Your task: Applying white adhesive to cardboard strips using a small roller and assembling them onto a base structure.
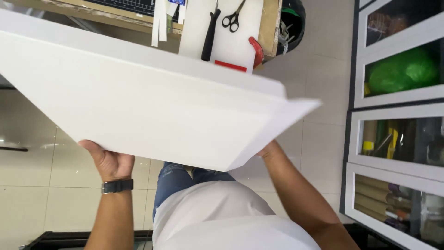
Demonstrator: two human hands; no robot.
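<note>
The left hand [110,162] grips the big white board [152,102] from below; the right hand [269,150] is mostly hidden under it, so its grip cannot be told.

The large white board [152,111] looks like matt, smooth foam or card, its face plain and unmarked. The left hand [108,162] under its near edge has a black wrist band [117,186] of dull rubber or plastic. The floor tiles [27,176] are pale and glossy, catching reflections. On the far bench lie scissors [232,18] with black plastic handles and metal blades. The cabinet doors [397,111] at right have glass panes in smooth white frames.
</note>
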